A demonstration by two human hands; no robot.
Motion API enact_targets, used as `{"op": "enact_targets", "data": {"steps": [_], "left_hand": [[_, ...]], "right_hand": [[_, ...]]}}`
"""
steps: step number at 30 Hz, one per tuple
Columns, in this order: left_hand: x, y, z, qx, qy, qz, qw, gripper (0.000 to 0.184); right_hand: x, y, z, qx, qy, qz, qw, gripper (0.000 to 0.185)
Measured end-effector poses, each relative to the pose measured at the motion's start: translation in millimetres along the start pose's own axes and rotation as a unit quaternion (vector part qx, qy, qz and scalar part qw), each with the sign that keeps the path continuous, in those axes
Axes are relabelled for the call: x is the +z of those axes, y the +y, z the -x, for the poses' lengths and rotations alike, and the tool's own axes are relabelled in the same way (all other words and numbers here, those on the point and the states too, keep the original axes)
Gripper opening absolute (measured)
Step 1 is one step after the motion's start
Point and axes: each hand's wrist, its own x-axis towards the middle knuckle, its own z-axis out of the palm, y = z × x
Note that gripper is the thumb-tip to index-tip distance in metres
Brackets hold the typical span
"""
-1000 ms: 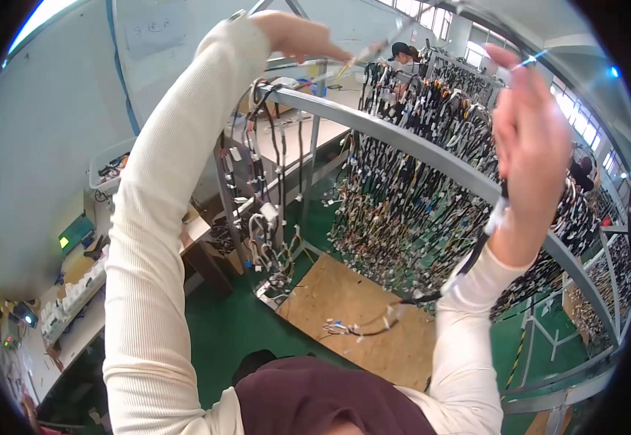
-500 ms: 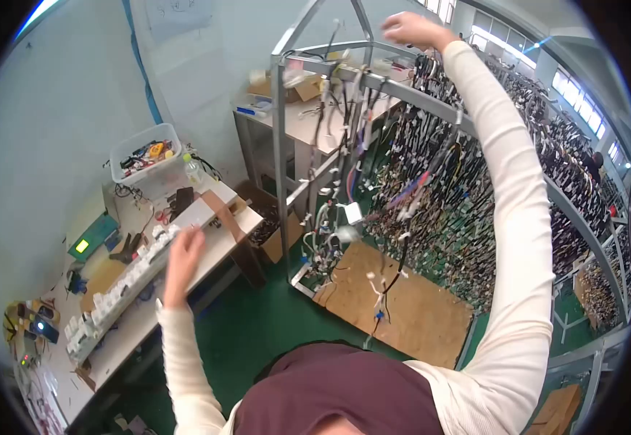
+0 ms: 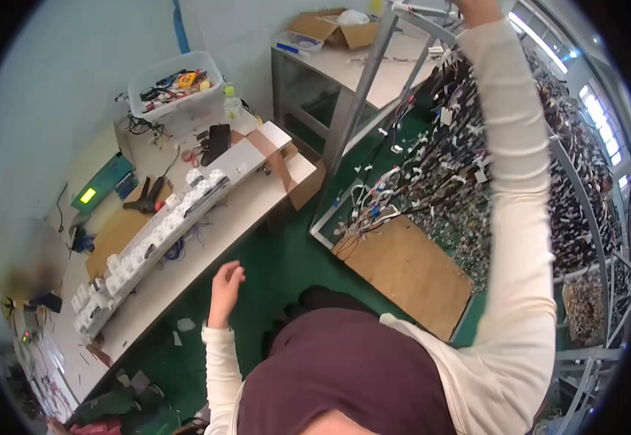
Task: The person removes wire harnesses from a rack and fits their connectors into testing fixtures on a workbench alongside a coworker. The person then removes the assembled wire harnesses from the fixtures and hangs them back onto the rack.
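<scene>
My left hand [image 3: 225, 293] hangs in the air beside the workbench, over the green floor; its fingers are loosely curled, with nothing visible in them. My right arm reaches up to the metal rack [image 3: 363, 87], and my right hand [image 3: 478, 10] is cut off by the top edge, so its fingers and anything in them are hidden. Many wire harnesses [image 3: 475, 159] with white connectors hang from the rack beside and behind that arm. A long test board with white connector blocks [image 3: 159, 243] lies along the bench, nearest to my left hand.
On the workbench [image 3: 214, 254] are a clear bin [image 3: 174, 90] of tools, a phone [image 3: 217, 143], red scissors [image 3: 191, 155] and a green tester [image 3: 101, 185] with a lit display. A wooden board [image 3: 406, 268] forms the rack's base. Behind stands another table with a cardboard box [image 3: 333, 29].
My view has turned, shifting the bench and rack. My left hand has moved away from the bench and its fingers have curled more. My right hand has partly left the top of the view.
</scene>
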Motion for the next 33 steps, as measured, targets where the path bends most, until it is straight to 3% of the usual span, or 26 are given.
{"op": "enact_targets", "data": {"steps": [1, 2, 3, 4, 5, 6, 7, 9, 10, 14, 16, 18, 20, 22, 24, 26, 28, 29, 30, 31, 32, 33], "left_hand": [[2.5, 8.3, -12.7, -0.006, -0.011, -0.004, 1.0, 0.035], [8.3, 17.8, -21.7, 0.031, -0.015, 0.008, 0.999, 0.034], [17.1, 25.1, -26.2, 0.067, -0.014, 0.023, 0.997, 0.033], [26.5, 33.3, -30.3, 0.058, -0.014, 0.027, 0.998, 0.033], [34.5, 41.5, -33.3, 0.06, -0.032, 0.037, 0.997, 0.032], [38.8, 43.2, -32.1, 0.063, -0.046, 0.047, 0.996, 0.032], [43.1, 41.4, -31.7, 0.062, -0.058, 0.039, 0.996, 0.032], [49.9, 35.2, -39.6, 0.089, -0.049, 0.0, 0.995, 0.03], [52.4, 33.9, -44.2, 0.091, -0.028, -0.004, 0.995, 0.03], [55.7, 42.9, -88.2, 0.11, -0.007, -0.069, 0.992, 0.025], [65.9, 65.4, -116.5, 0.096, -0.029, -0.045, 0.994, 0.024], [82.7, 91.8, -141.0, 0.112, -0.054, -0.072, 0.99, 0.023], [111.0, 113.5, -174.1, 0.134, -0.066, -0.083, 0.985, 0.022], [132.5, 123.9, -202.6, 0.205, -0.095, -0.11, 0.968, 0.019], [154.7, 146.5, -219.1, 0.227, -0.136, -0.134, 0.955, 0.016], [172.1, 151.9, -232.6, 0.258, -0.158, -0.14, 0.943, 0.015], [183.6, 158.3, -235.1, 0.246, -0.174, -0.123, 0.946, 0.013], [186.2, 157.9, -234.1, 0.247, -0.178, -0.126, 0.944, 0.013], [186.3, 156.2, -233.9, 0.248, -0.182, -0.129, 0.943, 0.013], [186.9, 149.6, -235.2, 0.262, -0.182, -0.129, 0.939, 0.014], [185.9, 144.7, -236.9, 0.26, -0.179, -0.131, 0.94, 0.014], [183.1, 143.4, -234.4, 0.242, -0.191, -0.133, 0.942, 0.014]], "right_hand": [[8.0, -43.0, 12.5, 0.021, 0.028, -0.074, 0.997, 0.037], [19.8, -31.5, 47.9, -0.041, 0.065, 0.206, 0.975, 0.024], [41.1, -18.1, 88.3, -0.11, 0.09, 0.466, 0.874, 0.019], [76.2, -57.5, 99.8, -0.024, 0.196, 0.122, 0.973, 0.015], [115.0, -98.3, 112.1, 0.07, 0.274, -0.244, 0.928, 0.013], [162.0, -95.7, 141.8, 0.114, 0.24, -0.312, 0.912, 0.012], [197.7, -96.8, 163.7, 0.186, 0.147, -0.279, 0.931, 0.009], [295.2, -75.7, 217.2, 0.214, 0.106, -0.245, 0.939, 0.01], [304.5, -68.5, 237.1, 0.174, 0.103, -0.103, 0.974, 0.014], [222.6, 5.3, 248.0, 0.259, 0.436, 0.034, 0.861, 0.009], [190.6, 37.9, 242.0, 0.272, 0.568, -0.053, 0.775, 0.016], [174.3, 63.3, 239.6, 0.236, 0.622, -0.066, 0.744, 0.021], [167.6, 69.7, 217.6, 0.251, 0.583, -0.053, 0.771, 0.038], [178.2, 83.9, 204.6, 0.189, 0.552, -0.014, 0.812, 0.047], [196.5, 131.9, 221.3, 0.225, 0.486, 0.076, 0.841, 0.049], [212.9, 186.6, 232.5, 0.201, 0.502, 0.076, 0.838, 0.049], [223.4, 231.9, 236.1, 0.27, 0.548, -0.04, 0.791, 0.038], [216.3, 246.3, 226.0, 0.281, 0.58, -0.282, 0.71, 0.033], [209.6, 258.2, 220.6, 0.282, 0.579, -0.287, 0.709, 0.033], [200.7, 271.5, 219.6, 0.374, 0.428, 0.026, 0.822, 0.035], [193.6, 285.1, 216.5, 0.411, 0.215, 0.335, 0.82, 0.036], [183.7, 293.2, 204.3, 0.375, 0.292, 0.27, 0.837, 0.038]]}}
